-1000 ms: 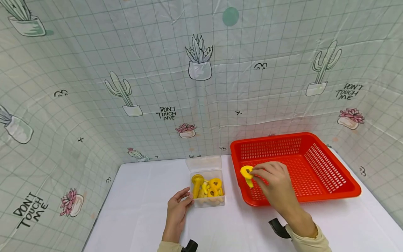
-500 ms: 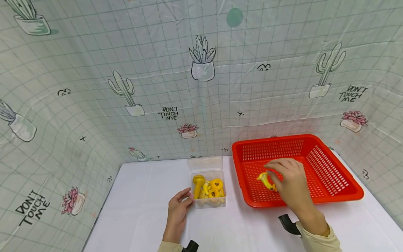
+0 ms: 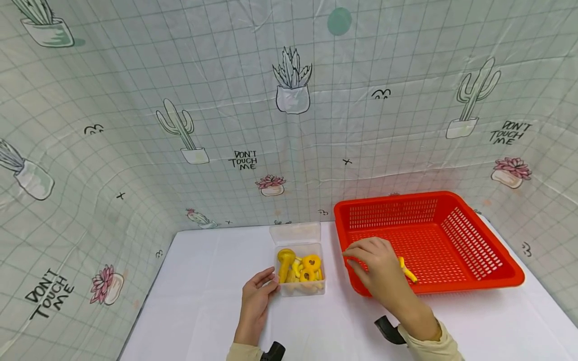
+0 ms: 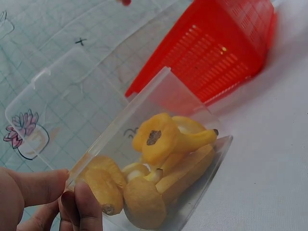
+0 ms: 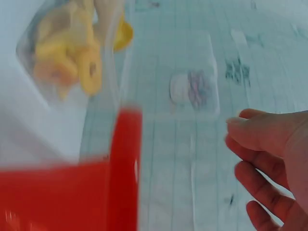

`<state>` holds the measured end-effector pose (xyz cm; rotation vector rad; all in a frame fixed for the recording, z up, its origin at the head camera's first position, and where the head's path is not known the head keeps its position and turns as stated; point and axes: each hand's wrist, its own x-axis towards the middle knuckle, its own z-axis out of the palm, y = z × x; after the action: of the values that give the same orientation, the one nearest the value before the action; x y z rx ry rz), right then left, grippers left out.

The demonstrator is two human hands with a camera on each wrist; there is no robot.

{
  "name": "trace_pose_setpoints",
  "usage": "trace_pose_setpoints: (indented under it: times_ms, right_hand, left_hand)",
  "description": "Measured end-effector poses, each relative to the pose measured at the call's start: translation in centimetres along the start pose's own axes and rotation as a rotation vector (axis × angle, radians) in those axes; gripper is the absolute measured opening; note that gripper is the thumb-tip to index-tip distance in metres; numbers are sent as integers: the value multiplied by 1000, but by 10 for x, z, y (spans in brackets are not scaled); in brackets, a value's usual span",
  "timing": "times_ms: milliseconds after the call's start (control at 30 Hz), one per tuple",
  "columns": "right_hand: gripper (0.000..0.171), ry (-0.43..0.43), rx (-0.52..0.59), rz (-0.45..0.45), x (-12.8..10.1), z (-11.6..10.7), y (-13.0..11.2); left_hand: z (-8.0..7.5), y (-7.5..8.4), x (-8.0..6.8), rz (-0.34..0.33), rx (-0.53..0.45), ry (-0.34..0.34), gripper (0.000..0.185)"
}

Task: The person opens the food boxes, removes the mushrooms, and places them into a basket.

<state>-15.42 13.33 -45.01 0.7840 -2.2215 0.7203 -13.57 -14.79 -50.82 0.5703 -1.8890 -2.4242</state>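
Right hand above basket's left rim

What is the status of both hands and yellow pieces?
Left hand holds clear box. Right hand empty, near red basket. Yellow pieces: several in box, one visible in basket. Lid open, not blocking.

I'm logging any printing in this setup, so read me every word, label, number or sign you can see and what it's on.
"DON'T TOUCH ME": on the grid-patterned backdrop, left of centre.
"DON'T TOUCH ME": backdrop, far right.
"DON'T TOUCH ME": backdrop, lower left.
"x": small marks on the backdrop.
Dark print in the right wrist view: too blurred to read.
Clear box and red basket: no readable text.
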Motion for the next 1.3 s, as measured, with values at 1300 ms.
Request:
trace_pose_setpoints:
  times_ms: [1300]
  right_hand:
    - [26,-519,-7,39,28,89,-24]
  left_hand:
    - [-1,-1,-2,9,-7,-16,39]
